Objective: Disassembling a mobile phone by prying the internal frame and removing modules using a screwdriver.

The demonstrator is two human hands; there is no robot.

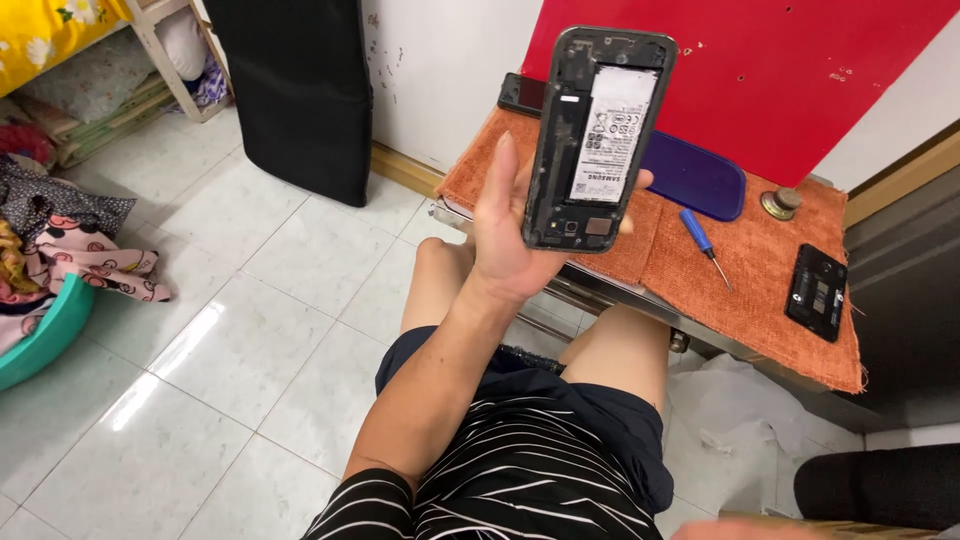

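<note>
One opened smartphone (pixel 597 140), its back cover off and its white-labelled battery and dark inner frame showing, stands almost upright in the air above the near edge of a low table. The left hand (pixel 510 225) grips it from the side: the thumb rises along the phone's left edge, while the fingertips (pixel 642 180) curl around its right edge, so the hand is closed on the phone rather than spread. At the very bottom edge of the view a sliver of the right hand (pixel 725 530) shows; whether it is spread or closed cannot be told.

Behind the phone lies an orange cloth (pixel 760 290) covering the table. On it rest a dark blue oval tray (pixel 695 175), a blue-handled screwdriver (pixel 705 245), a small round brass-coloured part (pixel 781 203), and a black rectangular phone part (pixel 817 292) near the right edge. Another dark phone (pixel 522 93) lies at the far left corner of the cloth. A red board (pixel 780 70) leans against the wall behind. Below are the person's bare knees, dark shorts and striped shirt, over a white tiled floor (pixel 200 340).
</note>
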